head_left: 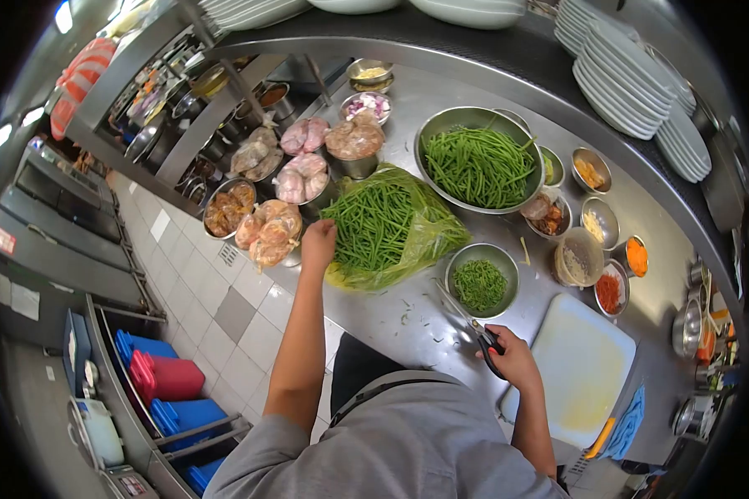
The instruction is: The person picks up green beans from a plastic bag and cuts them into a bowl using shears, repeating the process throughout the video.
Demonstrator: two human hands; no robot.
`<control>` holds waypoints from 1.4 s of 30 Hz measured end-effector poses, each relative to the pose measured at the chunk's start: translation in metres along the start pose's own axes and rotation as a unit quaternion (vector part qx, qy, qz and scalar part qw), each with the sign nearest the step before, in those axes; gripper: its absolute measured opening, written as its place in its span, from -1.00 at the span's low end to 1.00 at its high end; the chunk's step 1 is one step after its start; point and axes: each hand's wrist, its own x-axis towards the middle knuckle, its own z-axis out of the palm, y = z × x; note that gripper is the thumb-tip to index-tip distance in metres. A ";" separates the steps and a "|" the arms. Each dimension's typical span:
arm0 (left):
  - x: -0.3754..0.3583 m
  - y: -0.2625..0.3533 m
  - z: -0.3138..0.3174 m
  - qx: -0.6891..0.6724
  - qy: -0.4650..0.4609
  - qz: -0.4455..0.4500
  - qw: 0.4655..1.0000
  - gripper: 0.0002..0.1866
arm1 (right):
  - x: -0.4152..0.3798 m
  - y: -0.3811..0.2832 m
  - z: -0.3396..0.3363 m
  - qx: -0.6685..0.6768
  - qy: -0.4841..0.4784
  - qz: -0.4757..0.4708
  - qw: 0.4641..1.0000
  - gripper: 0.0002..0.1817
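Observation:
My left hand is closed at the left edge of a yellow-green plastic bag; what its fingers hold is hidden. Long green beans fill the open bag. In my right hand is a pair of scissors with black handles. Their blades point up and left, beside the near-left rim of a small metal bowl. Finely cut green beans lie in that bowl. Beyond it, a large metal bowl holds more long green beans. Green scraps are scattered on the steel counter near the blades.
A white cutting board lies to the right, with a blue cloth beside it. Small bowls with orange shreds and other foods line the right side. Bagged raw meat sits at left. Stacked plates stand on the shelf above.

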 end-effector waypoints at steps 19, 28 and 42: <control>-0.041 0.100 0.015 -0.088 -0.041 0.118 0.988 -0.70 | -0.029 -0.017 0.023 -0.047 0.048 0.038 0.997 -0.46; -0.008 0.121 0.017 0.008 -0.243 0.189 0.952 -0.78 | -0.035 -0.011 0.049 0.011 0.103 0.052 0.993 -0.45; 0.024 0.095 0.017 0.008 -0.137 0.299 0.944 -0.81 | -0.043 -0.040 0.113 0.147 0.166 0.074 0.972 -0.44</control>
